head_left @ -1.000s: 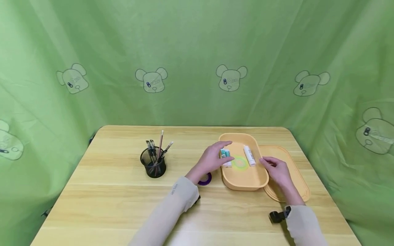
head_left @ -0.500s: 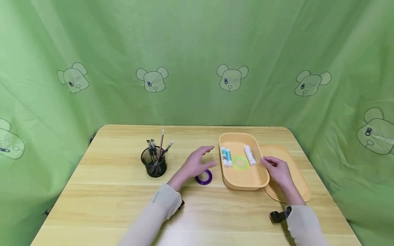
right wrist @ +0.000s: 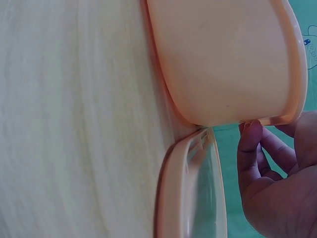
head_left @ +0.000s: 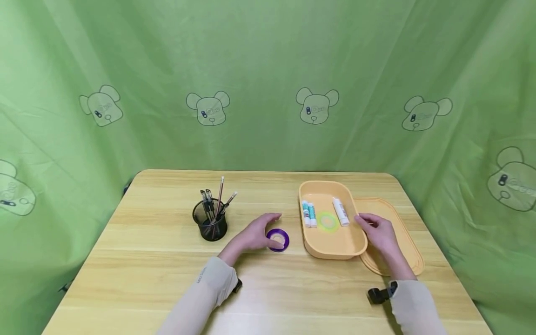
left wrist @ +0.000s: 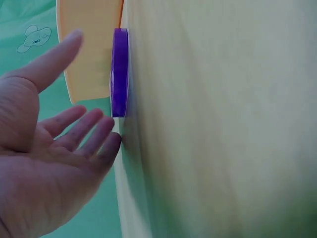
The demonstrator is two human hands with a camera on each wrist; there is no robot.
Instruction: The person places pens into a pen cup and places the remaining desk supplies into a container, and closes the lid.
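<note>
My left hand [head_left: 253,234] hovers with fingers and thumb spread around the near side of a purple tape roll [head_left: 286,240] lying flat on the table. In the left wrist view, the purple tape roll [left wrist: 120,74] is seen edge-on, just beyond the fingertips; nothing is in the hand. My right hand [head_left: 378,232] pinches the right rim of an orange plastic box [head_left: 335,244]; the right wrist view shows thumb and fingers at the rim of the box [right wrist: 228,59]. Inside lie two teal-and-white glue sticks [head_left: 312,215], a larger white stick [head_left: 341,212] and a yellow-green ring [head_left: 328,222].
The box's orange lid [head_left: 395,218] lies flat on the table to its right, partly under the right hand. A black mesh pen cup [head_left: 212,231] with several pens and pencils stands left of the left hand. A green curtain [head_left: 259,139] hangs behind the table.
My left hand has withdrawn from over the box, moving left and down to the purple tape roll. The glue sticks have come into full view. My right hand stays at the box rim.
</note>
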